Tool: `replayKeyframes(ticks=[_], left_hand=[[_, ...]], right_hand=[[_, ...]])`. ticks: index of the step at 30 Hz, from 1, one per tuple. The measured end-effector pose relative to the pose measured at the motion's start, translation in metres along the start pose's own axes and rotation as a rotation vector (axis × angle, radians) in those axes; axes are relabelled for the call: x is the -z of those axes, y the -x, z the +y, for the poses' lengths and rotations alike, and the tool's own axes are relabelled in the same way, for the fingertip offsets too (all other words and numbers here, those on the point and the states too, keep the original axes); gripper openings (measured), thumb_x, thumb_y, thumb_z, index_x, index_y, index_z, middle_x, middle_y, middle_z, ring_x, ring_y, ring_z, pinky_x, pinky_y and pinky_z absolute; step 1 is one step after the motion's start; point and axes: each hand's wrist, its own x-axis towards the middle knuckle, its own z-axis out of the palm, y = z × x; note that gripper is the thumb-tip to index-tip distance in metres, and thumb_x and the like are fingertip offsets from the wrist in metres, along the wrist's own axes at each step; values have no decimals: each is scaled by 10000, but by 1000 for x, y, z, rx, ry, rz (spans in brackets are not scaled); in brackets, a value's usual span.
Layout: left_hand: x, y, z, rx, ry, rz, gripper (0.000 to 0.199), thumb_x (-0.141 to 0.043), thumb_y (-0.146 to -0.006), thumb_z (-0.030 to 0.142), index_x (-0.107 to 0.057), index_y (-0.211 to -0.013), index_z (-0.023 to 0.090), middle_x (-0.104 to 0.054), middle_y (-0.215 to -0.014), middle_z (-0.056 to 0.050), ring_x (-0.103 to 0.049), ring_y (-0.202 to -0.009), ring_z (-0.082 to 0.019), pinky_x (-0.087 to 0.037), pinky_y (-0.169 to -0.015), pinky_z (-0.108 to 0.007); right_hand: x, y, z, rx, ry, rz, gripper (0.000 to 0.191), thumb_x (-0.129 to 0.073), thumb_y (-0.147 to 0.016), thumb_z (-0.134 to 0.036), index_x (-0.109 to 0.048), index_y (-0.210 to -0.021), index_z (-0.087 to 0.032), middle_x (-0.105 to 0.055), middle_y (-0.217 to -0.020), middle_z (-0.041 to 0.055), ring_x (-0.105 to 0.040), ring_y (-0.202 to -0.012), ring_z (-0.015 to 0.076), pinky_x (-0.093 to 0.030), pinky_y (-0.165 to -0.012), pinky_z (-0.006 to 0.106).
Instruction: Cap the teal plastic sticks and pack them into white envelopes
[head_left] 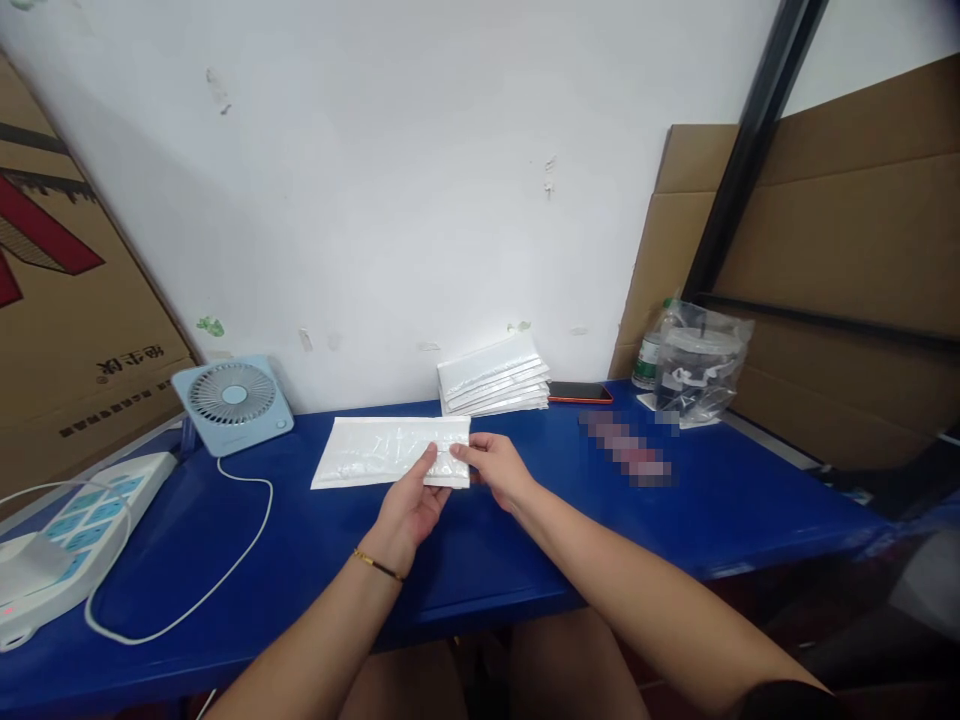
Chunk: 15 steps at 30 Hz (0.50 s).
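Seen from the head camera, a person's two hands meet at the right end of a white padded envelope (390,452) lying flat on the blue worktop (480,560) — the left hand (409,510), a thin bracelet at its wrist, pinches the near right corner between thumb and fingers, while the right hand (496,468) grips the same short edge from the other side, so both are closed on the envelope and nearly touching each other. The flat lie and the two-sided grip at one end suit work on that edge, though whether that is the opening cannot be told, nor whether anything is inside. Just behind, against the white wall, a stack of like envelopes (493,378) sits within easy reach, with a phone (579,392) lying just beside it. Further right a clear plastic bag (699,365) stands upright holding dark and white items too crumpled to name, a bottle (646,358) partly hidden behind it. To the left, well apart from the hands, a small pale-blue desk fan (234,400) faces the person, and a power strip (71,530) lies near the worktop's edge — a white cable (225,560) loops between them. Cardboard sheets (847,240) lean at either side.
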Motion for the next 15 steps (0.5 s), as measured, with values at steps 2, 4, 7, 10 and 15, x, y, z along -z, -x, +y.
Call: replayKeyframes(ticks=[2, 4, 7, 10, 15], left_hand=[[3, -23, 11, 9, -76, 153, 179, -665, -754, 158, -588, -915, 140, -679, -770, -45, -658, -625, -138, -560, -550, -228], [5, -49, 26, 1, -107, 220, 121, -639, -781, 183, -566, -867, 140, -647, -683, -20, -620, -522, -109, -523, -466, -197], [5, -88, 48, -37, -177, 284, 107, -613, -806, 209, -527, -823, 147, -582, -594, 23, -552, -430, -69, -468, -404, -157], [1, -119, 61, -81, -313, 303, 94, -545, -855, 216, -498, -797, 159, -552, -585, 41, -537, -438, -43, -472, -445, -136], [-1, -141, 75, -60, -729, 202, 217, -548, -848, 282, -501, -687, 145, -549, -555, 10, -532, -452, -61, -455, -449, -151]], right_hand=[[8, -8, -1, -36, 106, 36, 284, -717, -621, -341, -667, -795, -123, -658, -765, 64, -589, -650, 140, -475, -484, 219], [19, -16, -2, -46, 178, 68, 239, -684, -655, -314, -674, -811, -132, -655, -787, 63, -566, -617, 111, -428, -433, 178], [34, -24, 0, -56, 175, 54, 217, -646, -680, -263, -675, -860, -144, -643, -763, 46, -528, -529, 77, -367, -390, 160], [40, -27, 5, -51, 169, 5, 218, -624, -688, -244, -674, -882, -156, -627, -725, 28, -507, -486, 65, -346, -385, 162], [37, -24, 8, -54, 229, -36, 216, -581, -716, -257, -662, -889, -156, -605, -688, 14, -471, -458, 56, -319, -390, 167]])
